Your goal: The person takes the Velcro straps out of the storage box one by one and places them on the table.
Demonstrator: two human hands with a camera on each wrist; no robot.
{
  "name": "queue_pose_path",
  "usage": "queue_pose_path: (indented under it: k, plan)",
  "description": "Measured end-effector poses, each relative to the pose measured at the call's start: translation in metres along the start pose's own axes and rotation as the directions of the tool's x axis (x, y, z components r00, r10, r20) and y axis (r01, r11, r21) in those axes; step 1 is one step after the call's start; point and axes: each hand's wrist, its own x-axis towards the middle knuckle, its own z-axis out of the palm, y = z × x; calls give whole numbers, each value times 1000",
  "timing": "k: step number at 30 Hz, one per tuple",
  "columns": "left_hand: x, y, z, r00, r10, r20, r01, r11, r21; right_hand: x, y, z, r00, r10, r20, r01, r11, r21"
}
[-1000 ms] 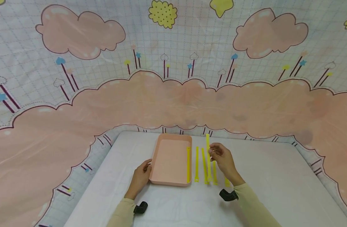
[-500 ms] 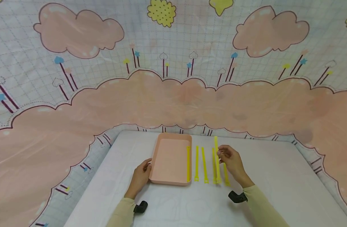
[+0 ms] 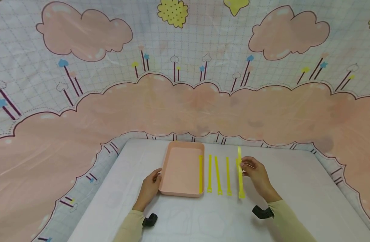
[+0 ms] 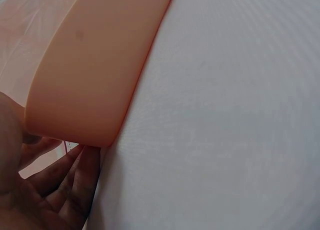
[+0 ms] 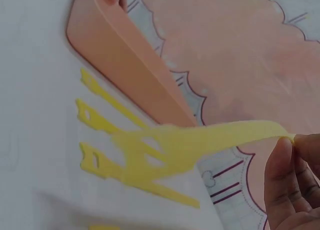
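Observation:
A yellow hook-and-loop cable tie hangs from my right hand, pinched between thumb and fingertips. Its wide slotted head points down toward me and looks blurred in the right wrist view. Part of another yellow tie shows behind it. My left hand holds the left edge of a shallow peach tray, its fingers against the near corner in the left wrist view. Inside the tray, along the right wall, lies one yellow tie.
Three more yellow ties lie roughly side by side right of the tray: a first tie, a second tie and a third tie. Everything rests on a white-covered table. A patterned cloth stands behind it.
My right hand has moved to the right with the held tie, passing over the ties on the table. My left hand and the tray have stayed in place.

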Motion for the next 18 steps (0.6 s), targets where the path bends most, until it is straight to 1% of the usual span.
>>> queue_pose_path:
  k: [3, 9, 13, 18]
  plan:
    - [-1, 2, -1, 1000, -3, 9, 3, 1000, 2, -1, 2, -6, 1000, 10, -12, -10, 1000, -27]
    - [-3, 8, -3, 1000, -13, 22, 13, 1000, 8, -5, 8, -20, 999, 29, -15, -29, 998, -49]
    - [-2, 8, -3, 1000, -16, 22, 16, 1000, 14, -7, 10, -28, 999, 29, -23, -30, 998, -50]
    - [-2, 8, -2, 1000, -20, 18, 19, 1000, 15, -5, 16, -36, 999, 34, -32, -37, 996, -84]
